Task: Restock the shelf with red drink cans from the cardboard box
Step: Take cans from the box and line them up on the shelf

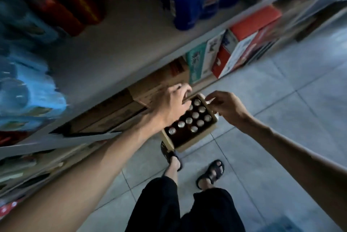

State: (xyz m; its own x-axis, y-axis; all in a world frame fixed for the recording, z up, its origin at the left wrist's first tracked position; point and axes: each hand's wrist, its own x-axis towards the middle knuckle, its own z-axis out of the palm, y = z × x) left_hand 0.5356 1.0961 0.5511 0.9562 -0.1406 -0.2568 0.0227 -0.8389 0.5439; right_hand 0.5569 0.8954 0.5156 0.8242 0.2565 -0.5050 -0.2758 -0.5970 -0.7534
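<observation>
Dim shop aisle, grey tiled floor on the right, and a long pale shelf running down the left side. The open cardboard box sits on the floor right against the shelf's bottom edge, just past the person's sandals, with red drink cans standing in rows, silver tops up. The left hand is over the box's far end and the right hand is at its far right corner. Both have curled fingers, but it's too blurry to tell what they grip. Blue wrapped packs sit on the shelf at left, and flat brown cartons are tucked underneath.
</observation>
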